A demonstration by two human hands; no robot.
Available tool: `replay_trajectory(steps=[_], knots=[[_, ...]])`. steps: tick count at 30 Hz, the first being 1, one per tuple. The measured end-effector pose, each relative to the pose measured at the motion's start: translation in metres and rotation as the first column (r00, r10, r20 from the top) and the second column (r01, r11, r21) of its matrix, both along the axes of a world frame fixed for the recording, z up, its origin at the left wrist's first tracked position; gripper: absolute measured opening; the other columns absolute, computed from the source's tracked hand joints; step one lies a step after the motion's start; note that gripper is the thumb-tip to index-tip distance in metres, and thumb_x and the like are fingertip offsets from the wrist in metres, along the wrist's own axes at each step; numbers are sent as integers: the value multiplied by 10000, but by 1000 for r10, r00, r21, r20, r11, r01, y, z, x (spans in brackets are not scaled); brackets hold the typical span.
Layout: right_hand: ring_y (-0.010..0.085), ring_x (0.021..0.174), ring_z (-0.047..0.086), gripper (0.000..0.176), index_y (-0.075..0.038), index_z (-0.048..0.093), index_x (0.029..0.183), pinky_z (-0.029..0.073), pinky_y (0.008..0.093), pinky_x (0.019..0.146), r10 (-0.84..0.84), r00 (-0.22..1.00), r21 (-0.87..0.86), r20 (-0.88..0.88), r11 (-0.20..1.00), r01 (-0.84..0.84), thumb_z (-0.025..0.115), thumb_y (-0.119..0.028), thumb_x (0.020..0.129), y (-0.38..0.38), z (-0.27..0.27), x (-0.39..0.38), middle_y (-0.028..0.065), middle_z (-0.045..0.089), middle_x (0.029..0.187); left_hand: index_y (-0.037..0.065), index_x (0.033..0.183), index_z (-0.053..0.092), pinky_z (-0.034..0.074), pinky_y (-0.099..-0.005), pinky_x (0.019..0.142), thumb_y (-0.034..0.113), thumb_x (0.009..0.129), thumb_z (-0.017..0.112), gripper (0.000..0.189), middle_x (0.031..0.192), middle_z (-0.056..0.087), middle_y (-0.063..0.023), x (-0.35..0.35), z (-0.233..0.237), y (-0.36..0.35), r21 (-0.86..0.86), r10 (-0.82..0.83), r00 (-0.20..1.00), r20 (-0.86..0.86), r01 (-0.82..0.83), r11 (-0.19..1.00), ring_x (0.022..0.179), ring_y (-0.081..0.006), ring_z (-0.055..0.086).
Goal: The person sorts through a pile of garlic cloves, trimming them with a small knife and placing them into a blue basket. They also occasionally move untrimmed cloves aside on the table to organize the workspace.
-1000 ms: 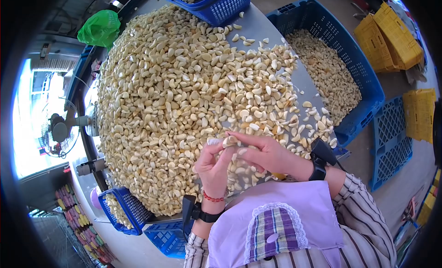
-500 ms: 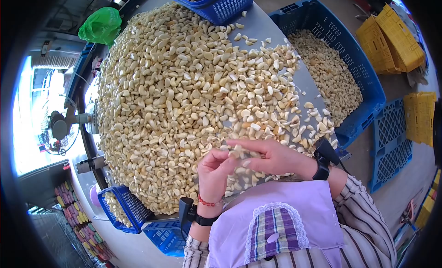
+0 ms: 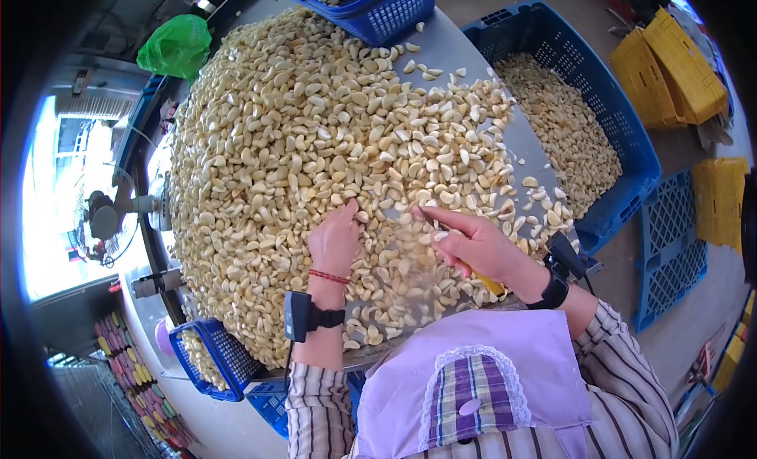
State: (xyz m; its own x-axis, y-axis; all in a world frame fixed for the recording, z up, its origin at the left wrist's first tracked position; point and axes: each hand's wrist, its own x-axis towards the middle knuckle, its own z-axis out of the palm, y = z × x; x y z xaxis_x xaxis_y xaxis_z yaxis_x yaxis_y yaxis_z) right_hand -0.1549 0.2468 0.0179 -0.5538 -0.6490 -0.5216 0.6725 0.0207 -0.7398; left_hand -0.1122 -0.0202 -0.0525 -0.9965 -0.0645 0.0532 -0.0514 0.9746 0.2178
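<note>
Peeled garlic cloves (image 3: 268,151) lie in a wide, deep heap on the metal table (image 3: 457,42). My right hand (image 3: 477,250) is closed around a small knife (image 3: 493,286). The knife's yellow handle sticks out below my palm, and its short dark blade shows by the forefinger. Over the near part of the heap, my left hand (image 3: 334,242) reaches down among the cloves, back upward. Its fingers are mostly hidden, so I cannot make out whether they grip a clove. Between the hands the cloves lie thinner, with bare metal showing.
A large blue crate (image 3: 643,155) of cloves stands right of the table. One blue basket (image 3: 386,17) sits at the far edge, another (image 3: 229,356) with cloves at the near left. Yellow crates (image 3: 643,72), a green bag (image 3: 175,47) and a fan (image 3: 102,218) are farther out.
My hands were together over the near cloves and have moved apart. The left has gone left and forward onto the heap. The knife in my right hand is now visible.
</note>
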Motion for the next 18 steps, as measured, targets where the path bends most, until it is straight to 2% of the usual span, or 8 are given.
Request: replay_trajectory(steps=[8,9,10,11,13,15,17,18], knots=[[23,494,442,477,-144,431,1386,412,179,468,13,999,27,-51,1000,-11,513,-149,916,6,-1,3,-38,506,670,67,1011,645,488,-338,574,179,861,610,190,753,633,-66,-4,3,-7,68,-103,989,-109,111,992,674,-233,628],[16,506,441,458,-127,445,1375,407,171,483,12,998,45,-67,999,-9,507,-137,922,6,2,3,-46,501,667,45,1007,637,474,-313,548,164,876,605,180,730,630,-48,0,4,-2,445,73,996,-43,-46,894,632,-184,612],[24,523,460,500,-133,413,1396,422,174,500,27,997,41,-73,999,-24,532,-167,912,6,-2,4,-38,525,706,23,1004,629,461,-289,521,149,891,600,171,707,628,-30,4,5,4,741,206,974,90,-204,640,590,-134,596],[24,523,460,500,-133,413,1396,422,174,500,24,997,43,-76,999,-20,532,-167,912,4,-6,6,-38,525,706,23,1004,629,461,-289,521,149,891,600,171,707,628,-30,9,9,9,742,203,975,88,-200,640,590,-134,596],[63,539,486,552,-178,390,1415,441,227,509,7,930,40,-367,999,8,539,-182,883,-2,-13,11,-9,555,737,11,973,634,444,-245,506,120,901,595,136,693,624,-18,19,30,27,868,243,933,264,-340,363,567,-68,559],[69,545,490,563,-181,379,1421,439,235,515,56,923,48,-381,998,-40,532,-181,879,-7,-14,15,-5,557,740,9,879,615,415,-176,468,110,910,558,120,601,600,-20,28,41,50,889,257,943,210,-294,351,520,-45,543],[75,551,494,574,-184,368,1427,437,242,521,94,903,60,-420,995,-75,524,-180,875,-9,-6,13,-1,560,743,5,853,602,404,-184,445,83,877,578,85,611,603,-19,36,47,66,837,163,987,2,-91,540,483,-57,520],[72,549,490,568,-180,369,1427,427,237,512,167,933,76,-319,986,-150,515,-181,877,-8,3,12,2,558,740,10,834,596,402,-193,432,65,863,581,63,611,600,-26,39,46,69,821,120,991,-64,-16,571,468,-67,512]])
